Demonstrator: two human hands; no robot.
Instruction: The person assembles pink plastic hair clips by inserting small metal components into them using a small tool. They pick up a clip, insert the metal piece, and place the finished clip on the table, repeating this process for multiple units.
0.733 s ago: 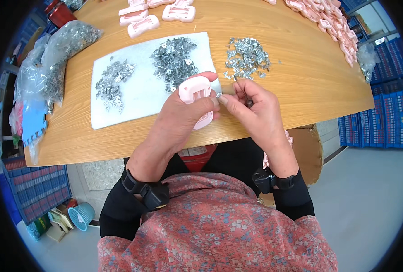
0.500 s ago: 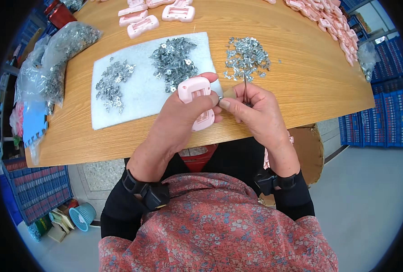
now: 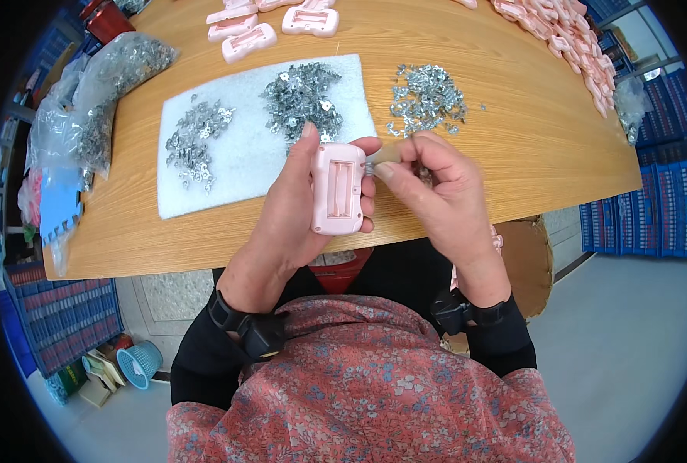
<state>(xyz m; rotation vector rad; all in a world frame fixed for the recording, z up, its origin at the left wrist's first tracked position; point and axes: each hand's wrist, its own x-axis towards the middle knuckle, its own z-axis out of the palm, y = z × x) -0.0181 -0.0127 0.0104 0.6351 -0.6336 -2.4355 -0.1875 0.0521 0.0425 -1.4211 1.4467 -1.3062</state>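
Observation:
My left hand (image 3: 282,197) is closed round a pink plastic casing (image 3: 321,193) with a long recessed battery slot facing up. Its thumb lies along the casing's left side and the fingertips come out at the right. At the casing's upper right edge, my right hand (image 3: 444,189) pinches a small silvery metal piece (image 3: 369,166) between thumb and a beige-covered index finger. A thin dark metal tool, perhaps tweezers, shows partly within the right hand's curled fingers; most of it is hidden.
A white foam mat (image 3: 239,181) carries two heaps of small metal pieces (image 3: 303,100). Another heap (image 3: 428,96) lies on the wooden table (image 3: 529,147) to the right. Pink casings (image 3: 249,42) lie at the far side, more are piled far right. Plastic bags (image 3: 100,100) stand left.
The casing has turned in my left hand so its slot faces up, and the left thumb has moved off it to the side. The tool in my right hand has swung down among the fingers.

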